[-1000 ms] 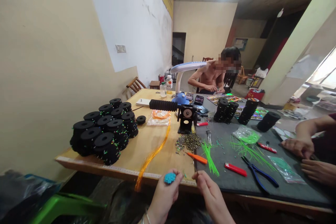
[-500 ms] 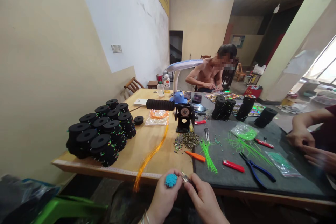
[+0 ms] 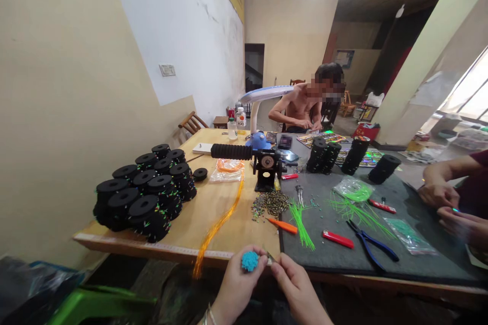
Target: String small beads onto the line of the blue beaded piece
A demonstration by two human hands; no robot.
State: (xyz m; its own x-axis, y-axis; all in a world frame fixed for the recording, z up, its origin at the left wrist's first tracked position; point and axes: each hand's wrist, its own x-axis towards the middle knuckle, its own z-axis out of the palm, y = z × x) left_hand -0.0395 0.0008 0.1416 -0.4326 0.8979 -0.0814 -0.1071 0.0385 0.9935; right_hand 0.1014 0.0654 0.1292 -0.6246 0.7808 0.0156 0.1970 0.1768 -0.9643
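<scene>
Several stacks of black spools (image 3: pixel 146 206) crowd the surface (image 3: pixel 186 231). At its near edge, the left hand (image 3: pixel 237 282) clasps a turquoise bundle (image 3: pixel 249 261); just beside, the right hand (image 3: pixel 294 282) pinches a slender piece (image 3: pixel 269 255), left of blue-handled pliers (image 3: pixel 368 242).

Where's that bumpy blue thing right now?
In the head view it's low, near the middle: the bumpy blue thing is at the left hand, with the right hand to its right and orange strands off to its left.
</scene>
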